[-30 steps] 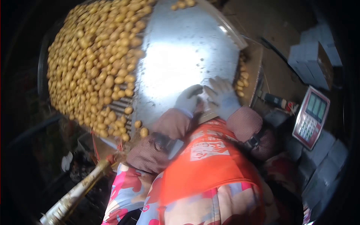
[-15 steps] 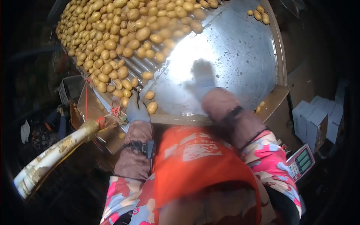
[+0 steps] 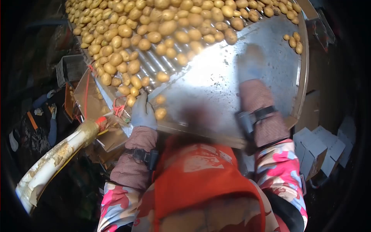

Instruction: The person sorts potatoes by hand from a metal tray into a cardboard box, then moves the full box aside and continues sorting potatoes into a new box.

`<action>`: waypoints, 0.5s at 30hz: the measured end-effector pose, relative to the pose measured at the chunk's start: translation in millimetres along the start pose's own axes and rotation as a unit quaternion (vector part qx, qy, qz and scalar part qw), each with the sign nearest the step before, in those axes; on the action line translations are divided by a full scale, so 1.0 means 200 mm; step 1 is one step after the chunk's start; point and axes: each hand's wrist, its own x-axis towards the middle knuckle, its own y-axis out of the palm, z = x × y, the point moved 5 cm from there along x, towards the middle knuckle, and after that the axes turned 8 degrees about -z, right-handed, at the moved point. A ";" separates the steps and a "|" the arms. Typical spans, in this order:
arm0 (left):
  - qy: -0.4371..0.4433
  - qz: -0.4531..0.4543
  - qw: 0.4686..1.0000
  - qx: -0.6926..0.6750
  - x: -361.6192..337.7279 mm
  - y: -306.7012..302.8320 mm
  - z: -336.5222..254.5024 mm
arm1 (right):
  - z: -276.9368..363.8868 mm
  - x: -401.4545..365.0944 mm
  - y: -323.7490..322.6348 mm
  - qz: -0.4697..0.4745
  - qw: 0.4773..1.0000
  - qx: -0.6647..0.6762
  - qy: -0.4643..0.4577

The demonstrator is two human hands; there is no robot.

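Head view looked down on a shiny steel sheet [image 3: 216, 85]. The gloved left hand [image 3: 143, 112] lay at its near left corner, back up and fingers pointing toward the heap of potatoes [image 3: 154, 23] that covered the sheet's far left side and the rollers [image 3: 154, 62] there. Two loose potatoes [image 3: 160, 113] sat on the sheet just beside that hand, on its right, touching or nearly touching the glove. The palm was hidden, so I could not tell whether it gripped anything. The right hand [image 3: 251, 58] was stretched out over the sheet's bare far right part, well apart from the heap and near a small cluster of potatoes [image 3: 293, 40] by the sheet's right rim. It was too blurred to tell whether its fingers were spread or closed. Between the two hands the middle of the sheet lay bare up to the near edge. A raised rim bounded the sheet on the right. Off its near left corner hung a red string [image 3: 119, 110] and a mud-caked pipe [image 3: 58, 158], and white boxes [image 3: 315, 149] stood below its right edge.
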 end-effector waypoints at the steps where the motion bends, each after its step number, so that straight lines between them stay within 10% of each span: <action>1: -0.003 0.006 1.000 -0.005 0.01 0.01 0.02 | 0.32 0.01 -0.05 0.185 0.977 0.079 0.062; 4: 0.013 -0.011 1.000 -0.010 0.00 0.01 0.03 | 0.98 -0.36 0.04 0.076 0.990 0.108 -0.046; 8: 0.131 -0.034 0.990 0.036 0.00 -0.09 -0.07 | 0.91 -0.53 0.02 0.169 0.884 0.404 -0.163; 13: 0.136 -0.102 0.985 -0.038 -0.02 -0.12 -0.06 | 0.17 -0.48 -0.45 -0.027 0.971 -0.009 -0.239; 15: 0.019 -0.042 0.996 -0.077 -0.02 -0.08 0.02 | 0.42 -0.48 -0.36 0.308 0.944 -0.035 -0.114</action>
